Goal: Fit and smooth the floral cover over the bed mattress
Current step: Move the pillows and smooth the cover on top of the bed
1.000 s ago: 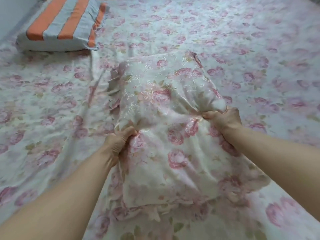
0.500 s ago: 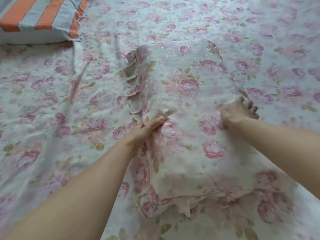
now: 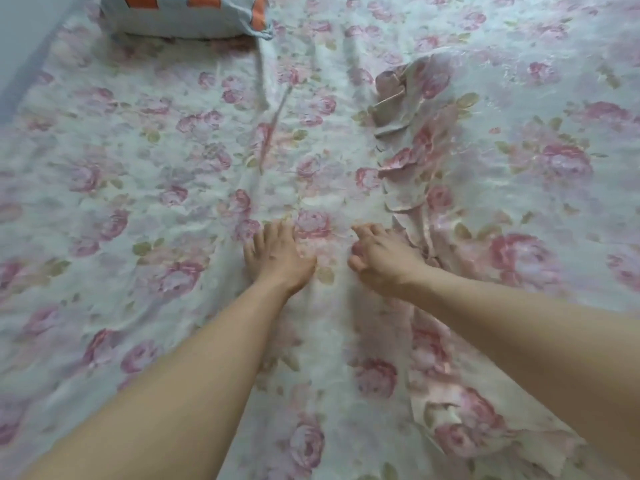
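The floral cover (image 3: 145, 188), white with pink roses, lies spread over the whole mattress with shallow wrinkles. A floral pillow (image 3: 485, 188) with a scalloped frill edge rests on it at the right. My left hand (image 3: 277, 256) lies flat on the cover, palm down, fingers spread. My right hand (image 3: 379, 258) sits beside it, just left of the pillow's frill, fingers loosely curled on the cover; nothing is visibly held in it.
A grey and orange striped pillow (image 3: 187, 15) lies at the top left, near the wall side of the bed. A long crease (image 3: 266, 133) in the cover runs from that pillow down toward my hands.
Both hands let go of the floral pillow and moved left onto the flat cover. The pillow now lies to the right of my hands. The view shifted left and down.
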The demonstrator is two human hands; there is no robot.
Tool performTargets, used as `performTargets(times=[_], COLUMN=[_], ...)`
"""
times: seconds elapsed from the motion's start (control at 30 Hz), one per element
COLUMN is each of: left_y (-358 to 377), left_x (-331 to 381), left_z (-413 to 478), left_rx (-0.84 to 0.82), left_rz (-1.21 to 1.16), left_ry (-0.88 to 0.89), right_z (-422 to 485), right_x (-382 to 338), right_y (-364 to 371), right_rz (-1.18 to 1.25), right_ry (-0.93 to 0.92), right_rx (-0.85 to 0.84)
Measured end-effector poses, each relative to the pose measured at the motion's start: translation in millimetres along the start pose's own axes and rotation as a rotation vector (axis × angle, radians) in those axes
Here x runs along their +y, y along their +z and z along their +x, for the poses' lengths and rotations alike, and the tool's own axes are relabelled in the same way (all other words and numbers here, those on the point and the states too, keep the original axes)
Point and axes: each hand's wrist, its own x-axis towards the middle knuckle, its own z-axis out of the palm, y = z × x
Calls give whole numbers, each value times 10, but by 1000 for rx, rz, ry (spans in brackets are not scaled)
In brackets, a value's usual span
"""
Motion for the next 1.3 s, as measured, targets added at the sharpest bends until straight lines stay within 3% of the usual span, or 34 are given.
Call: performTargets(times=[0.17, 0.4, 0.57, 0.7, 0.87, 0.93, 1.0, 1.07, 1.2, 1.3], left_y=[-284, -452, -445, -429, -453, -473, -509, -535, -495, -538], left_x=[-672, -870, -1154, -1206, -1304, -1338, -1399, -1544, -1744, -1761], left_z=[495, 979, 1032, 998, 1003, 1017, 1093, 1266, 1721, 2075], left_rx=[188, -7, -142, -147, -201, -161, 54, 245, 37, -12], left_rz=[-97, -56, -493, -556, -603, -510, -346, -229, 44, 137], left_ry=[-169, -185, -60, -67, -33, 79, 166, 135, 35, 18], right_z=[328, 879, 1113, 1407, 1718, 1831, 1903, 1950, 2181, 2454], right_x=[-467, -1181, -1427, -1582, -1844, -1862, -1818, -1772, -1750, -1777], right_y=[330, 467, 237, 27, 2, 16, 7, -2, -27, -98], right_rz=[-40, 14, 212, 405, 170, 66, 32, 22, 13, -262], right_ry=[2, -32, 126, 308, 333, 328, 314, 287, 220, -50], right_rx=[-1, 66, 252, 173, 141, 143, 130, 162, 287, 374])
